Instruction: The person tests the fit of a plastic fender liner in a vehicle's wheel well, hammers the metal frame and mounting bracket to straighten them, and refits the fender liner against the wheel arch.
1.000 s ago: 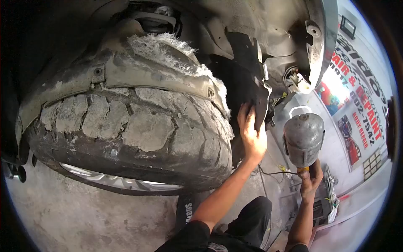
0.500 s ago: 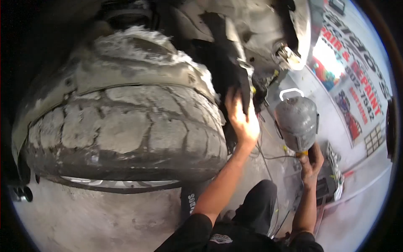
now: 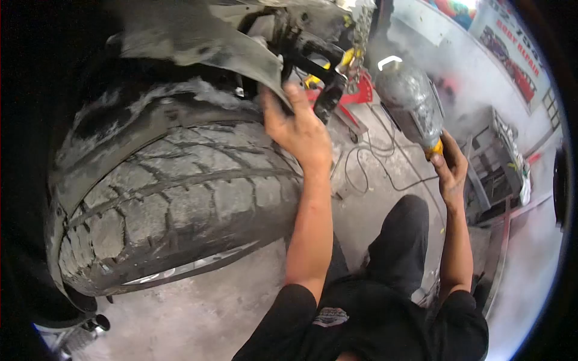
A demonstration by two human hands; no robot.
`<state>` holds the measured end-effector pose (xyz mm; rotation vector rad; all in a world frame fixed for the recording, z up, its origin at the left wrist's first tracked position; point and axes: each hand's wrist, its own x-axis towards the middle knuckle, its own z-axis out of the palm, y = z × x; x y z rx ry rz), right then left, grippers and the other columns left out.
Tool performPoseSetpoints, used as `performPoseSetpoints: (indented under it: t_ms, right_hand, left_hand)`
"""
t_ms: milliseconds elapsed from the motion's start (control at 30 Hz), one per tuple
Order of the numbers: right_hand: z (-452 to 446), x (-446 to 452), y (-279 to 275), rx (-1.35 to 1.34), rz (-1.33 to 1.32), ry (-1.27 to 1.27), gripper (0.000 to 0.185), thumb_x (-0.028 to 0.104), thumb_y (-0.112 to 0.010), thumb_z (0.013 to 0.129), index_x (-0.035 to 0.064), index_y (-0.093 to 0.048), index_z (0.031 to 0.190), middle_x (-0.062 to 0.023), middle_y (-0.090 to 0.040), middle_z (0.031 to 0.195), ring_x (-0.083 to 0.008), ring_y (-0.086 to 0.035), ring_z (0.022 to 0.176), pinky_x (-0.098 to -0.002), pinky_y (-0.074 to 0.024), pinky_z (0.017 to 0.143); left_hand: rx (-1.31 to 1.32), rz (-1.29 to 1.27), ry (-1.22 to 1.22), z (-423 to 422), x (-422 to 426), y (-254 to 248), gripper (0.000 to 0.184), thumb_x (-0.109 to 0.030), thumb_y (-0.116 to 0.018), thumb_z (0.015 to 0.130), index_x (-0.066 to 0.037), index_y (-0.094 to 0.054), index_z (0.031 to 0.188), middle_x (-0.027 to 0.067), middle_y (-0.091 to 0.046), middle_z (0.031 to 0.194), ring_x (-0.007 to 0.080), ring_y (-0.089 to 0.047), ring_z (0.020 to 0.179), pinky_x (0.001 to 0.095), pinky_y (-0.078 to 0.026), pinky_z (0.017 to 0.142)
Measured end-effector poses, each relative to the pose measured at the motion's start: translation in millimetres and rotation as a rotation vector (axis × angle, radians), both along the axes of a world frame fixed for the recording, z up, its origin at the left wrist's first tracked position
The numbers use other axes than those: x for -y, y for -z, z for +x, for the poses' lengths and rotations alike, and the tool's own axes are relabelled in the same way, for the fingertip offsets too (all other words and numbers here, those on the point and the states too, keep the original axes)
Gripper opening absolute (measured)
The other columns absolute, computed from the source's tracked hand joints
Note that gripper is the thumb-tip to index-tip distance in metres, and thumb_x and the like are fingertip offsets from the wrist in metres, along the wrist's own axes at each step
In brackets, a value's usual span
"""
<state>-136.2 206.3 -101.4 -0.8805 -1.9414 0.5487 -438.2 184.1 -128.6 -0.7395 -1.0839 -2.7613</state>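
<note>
My left hand (image 3: 301,132) is closed on the edge of a dark, flexible wheel-arch liner (image 3: 208,51), thumb on one side and fingers partly hidden behind it. The liner bends out above a large, dusty tyre (image 3: 180,204). To the right, my right hand (image 3: 453,171) grips the yellow handle of a grey caged work light (image 3: 412,99), held up and tilted, with a white hook at its top. A cord runs from near its handle toward the floor. Just beyond my left hand are black metal parts (image 3: 313,63) of the vehicle.
A red metal stand (image 3: 356,99) is behind the black parts, with a chain (image 3: 361,36) hanging above it. Cable loops (image 3: 367,171) lie on the concrete floor. A metal rack (image 3: 500,156) stands by the wall at right, below a printed banner (image 3: 512,54).
The liner now bends out to the left over the tyre, with my left hand still on its edge. The work light has tilted to the left. The view has shifted, showing the red stand.
</note>
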Motion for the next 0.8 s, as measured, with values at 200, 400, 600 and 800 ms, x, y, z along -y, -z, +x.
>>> performPoseSetpoints:
  t_ms: [200,400,600,800]
  right_hand:
    - [8,-23,19,-0.04,-0.121,-0.031,0.068,0.038,-0.077,0.088,-0.0048,-0.059,0.138,-0.0177,-0.068,0.124,-0.0258,-0.063,0.118,-0.0375,-0.0474,0.102]
    - [19,-39,78,-0.139,-0.256,-0.099,0.063,0.029,-0.079,0.088,-0.0058,-0.059,0.136,-0.0172,-0.067,0.123,-0.0244,-0.063,0.116,-0.0371,-0.0469,0.101]
    - [25,-67,130,-0.278,-0.421,-0.298,0.057,0.022,-0.076,0.089,-0.0049,-0.06,0.136,-0.015,-0.068,0.121,-0.0227,-0.064,0.112,-0.0349,-0.0465,0.101]
    - [24,-96,154,-0.303,-0.433,-0.368,0.058,0.025,-0.075,0.089,-0.0056,-0.06,0.136,-0.0155,-0.068,0.118,-0.0218,-0.064,0.11,-0.0344,-0.048,0.098]
  left_hand:
    - [0.146,0.102,0.158,2,-7,-10,0.069,-0.054,-0.065,0.099,0.012,-0.056,0.12,0.0143,-0.061,0.11,0.0217,-0.055,0.098,0.0359,-0.046,0.091]
    - [0.128,0.291,0.099,-7,8,1,0.074,-0.034,-0.077,0.092,0.007,-0.043,0.143,0.0193,-0.047,0.148,0.0295,-0.049,0.134,0.045,-0.036,0.118]
    - [0.081,0.216,0.213,0,11,13,0.069,-0.021,-0.064,0.087,0.001,-0.042,0.148,0.0167,-0.047,0.15,0.0328,-0.047,0.137,0.0495,-0.035,0.119]
    - [0.066,0.111,0.177,16,7,13,0.067,-0.029,-0.06,0.089,-0.003,-0.043,0.149,0.0169,-0.043,0.152,0.0339,-0.043,0.14,0.0516,-0.035,0.12]
